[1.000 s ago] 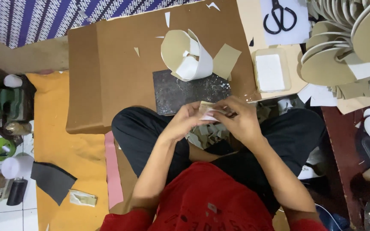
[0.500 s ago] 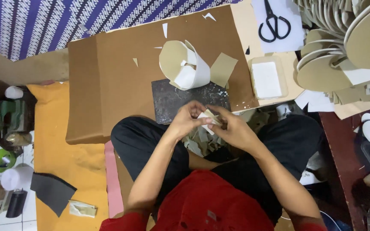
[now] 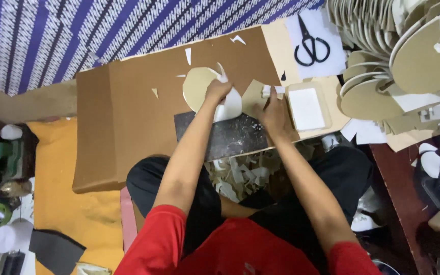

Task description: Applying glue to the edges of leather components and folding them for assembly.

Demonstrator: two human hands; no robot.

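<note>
1. Reaching forward with both arms over a brown cardboard sheet (image 3: 143, 122) laid on the floor; hands well apart from each other
2. Tray (image 3: 309, 108), shallow, pale rim, sits just right of the right hand; it holds something flat and white, cannot tell whether paste or paper
3. Left hand (image 3: 218, 91) rests on a tan oval cutout (image 3: 195, 87) with a white curled piece (image 3: 230, 106) beside it; fingers bent down onto the pieces, a firm grip cannot be confirmed
4. Right hand (image 3: 273, 113) closed around a small pale object (image 3: 271, 91) at the tray's left edge; the object is mostly covered by the fingers, kind unclear
5. Dark mat (image 3: 230, 140) lies under both wrists, on the near edge of the cardboard
6. Heap of pale paper scraps (image 3: 238, 175) in the lap between the black trouser legs, partly hidden by the arms
7. Black scissors (image 3: 310, 43) on white paper beyond the tray, untouched
8. Stack of tan oval boards (image 3: 383, 66) at upper right, cut off by the frame edge
9. Small items at far left on the orange cloth (image 3: 62, 203) too dim to identify
10. Striped purple and white fabric (image 3: 77, 35) runs along the top
</note>
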